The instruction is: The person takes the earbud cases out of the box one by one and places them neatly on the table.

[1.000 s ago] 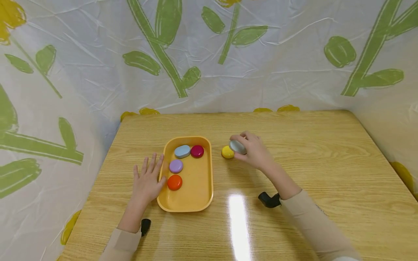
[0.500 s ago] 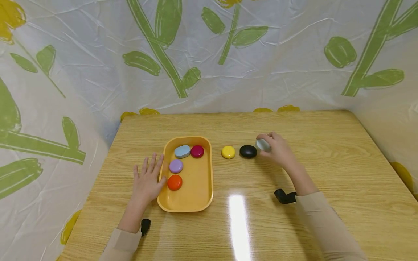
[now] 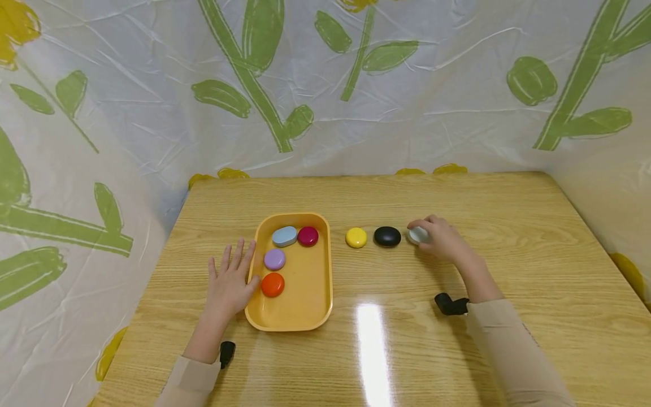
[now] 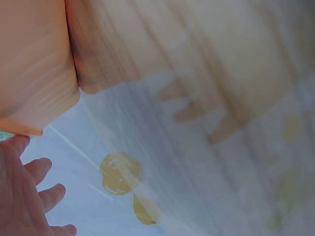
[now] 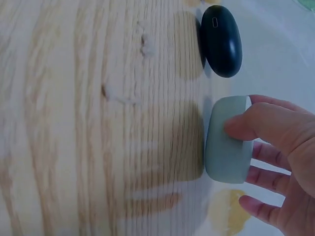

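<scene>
At the right end of a row on the table, my right hand [image 3: 443, 242] pinches a pale grey-green earbud case [image 5: 224, 140] between thumb and fingers. Its flat edge is right at the wood in the right wrist view. Just left of it lies a black, egg-shaped earbud case [image 3: 387, 237] with a small slot outline on its end. A yellow round case [image 3: 356, 238] lies further left. My left hand [image 3: 229, 286] lies with fingers spread beside the orange tray [image 3: 307, 305], the thumb at its left rim.
Inside the tray sit a light blue oval case [image 3: 284, 236], a dark red one [image 3: 307, 236], a lilac one [image 3: 274, 259] and an orange-red one [image 3: 272, 284]. A white sheet [image 3: 407, 130] with green plants hangs behind the wooden table [image 3: 488, 215].
My right hand has carried the pale grey-green earbud case rightward past the yellow and black cases and lowered it to the table beside the black one. My left hand has stayed put.
</scene>
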A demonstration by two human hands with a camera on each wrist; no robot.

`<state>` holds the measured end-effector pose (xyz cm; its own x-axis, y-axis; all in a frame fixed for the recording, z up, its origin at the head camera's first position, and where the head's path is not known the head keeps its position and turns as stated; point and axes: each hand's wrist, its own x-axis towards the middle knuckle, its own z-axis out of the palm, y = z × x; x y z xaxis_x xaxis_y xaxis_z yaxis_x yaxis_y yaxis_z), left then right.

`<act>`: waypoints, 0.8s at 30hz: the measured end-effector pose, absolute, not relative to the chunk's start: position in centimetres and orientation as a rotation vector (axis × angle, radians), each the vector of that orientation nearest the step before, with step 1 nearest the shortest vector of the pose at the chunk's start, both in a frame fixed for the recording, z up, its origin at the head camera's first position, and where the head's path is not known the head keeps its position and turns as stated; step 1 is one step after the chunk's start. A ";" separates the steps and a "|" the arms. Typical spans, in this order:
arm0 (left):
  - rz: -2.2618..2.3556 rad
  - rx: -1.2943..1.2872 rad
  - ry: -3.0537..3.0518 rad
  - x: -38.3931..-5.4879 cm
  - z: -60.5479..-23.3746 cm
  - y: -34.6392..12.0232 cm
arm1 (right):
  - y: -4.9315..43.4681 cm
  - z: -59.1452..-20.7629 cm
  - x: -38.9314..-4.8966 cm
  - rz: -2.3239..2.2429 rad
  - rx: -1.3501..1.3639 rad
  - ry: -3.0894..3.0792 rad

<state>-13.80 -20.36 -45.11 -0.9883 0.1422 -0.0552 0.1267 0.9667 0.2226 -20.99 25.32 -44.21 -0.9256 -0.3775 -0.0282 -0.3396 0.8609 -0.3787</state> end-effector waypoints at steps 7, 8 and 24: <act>0.349 0.205 3.041 -13.7 -45.2 -20.4 | 25.6 -44.2 -21.0 -0.555 -0.624 2.868; 0.345 0.205 3.043 -13.7 -45.2 -20.4 | 25.6 -44.2 -21.1 -0.554 -0.629 2.862; 0.329 0.202 3.054 -13.7 -45.4 -20.4 | 23.9 -43.0 -21.2 -0.658 -0.662 2.913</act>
<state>-13.72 -20.37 -45.36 -0.9894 0.1368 -0.0483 0.1234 0.9686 0.2157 -21.17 23.86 -43.02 -0.9032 -0.4290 0.0145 -0.3936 0.8141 -0.4271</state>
